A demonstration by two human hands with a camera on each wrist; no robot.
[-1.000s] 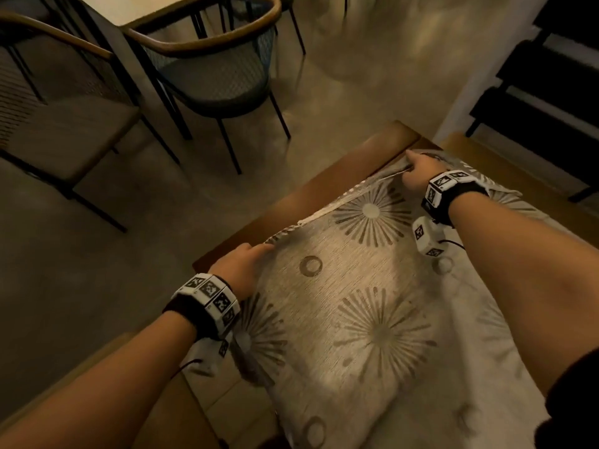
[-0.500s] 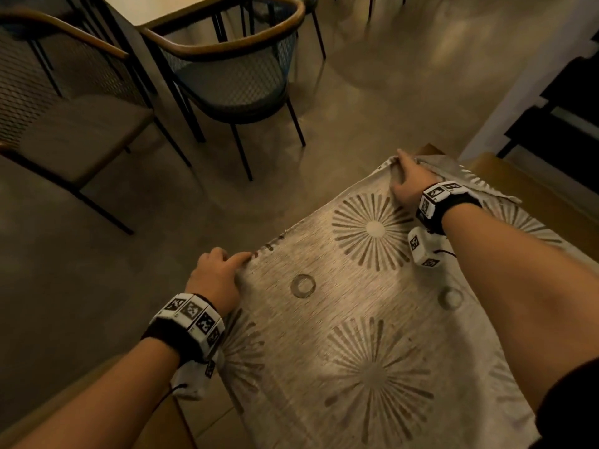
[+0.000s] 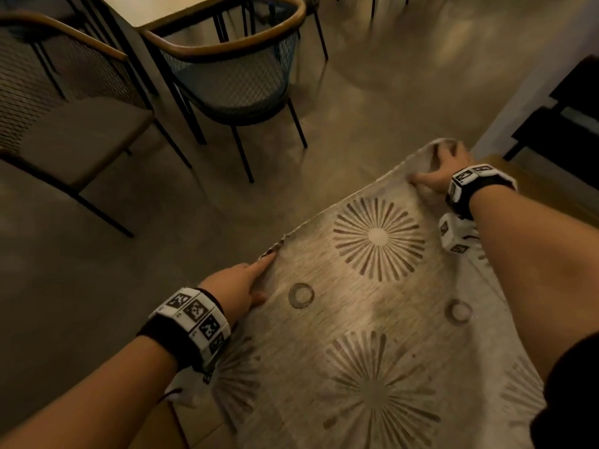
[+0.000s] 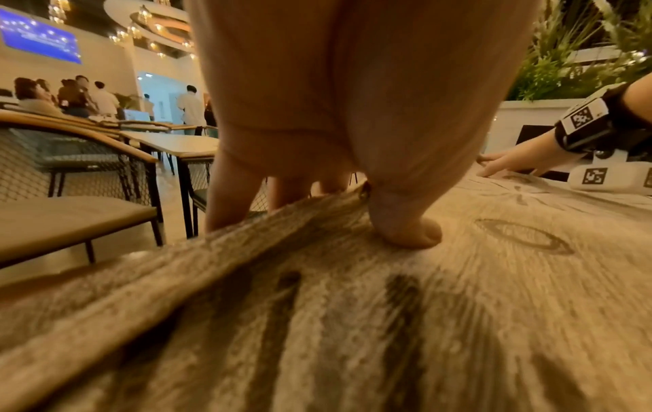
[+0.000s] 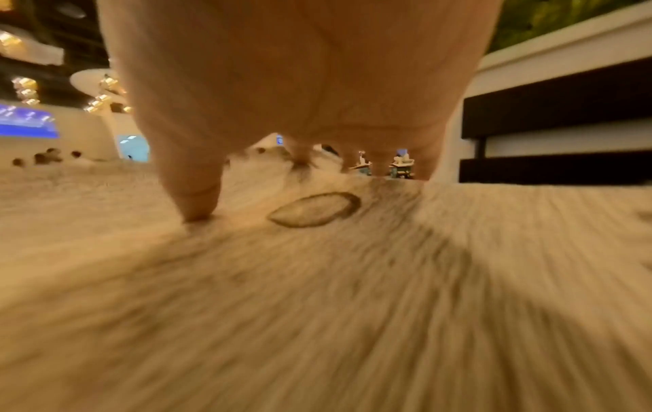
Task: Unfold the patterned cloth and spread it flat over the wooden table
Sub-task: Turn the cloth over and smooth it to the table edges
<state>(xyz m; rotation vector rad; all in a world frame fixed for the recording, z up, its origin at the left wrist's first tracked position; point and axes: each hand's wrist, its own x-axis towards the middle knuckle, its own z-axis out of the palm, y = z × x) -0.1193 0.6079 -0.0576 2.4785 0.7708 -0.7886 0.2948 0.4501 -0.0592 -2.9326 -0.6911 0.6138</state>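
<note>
Across the wooden table point(image 3: 505, 163), almost wholly covered, lies the patterned cloth point(image 3: 372, 335), its far edge drawn over the table's far side. Left hand point(image 3: 238, 286) pinches that edge, thumb on top, fingers beneath; right hand point(image 3: 442, 170) grips the far corner likewise. Best to pull both corners evenly outward, keeping the hem taut and straight before letting go. No containers are visible.
</note>
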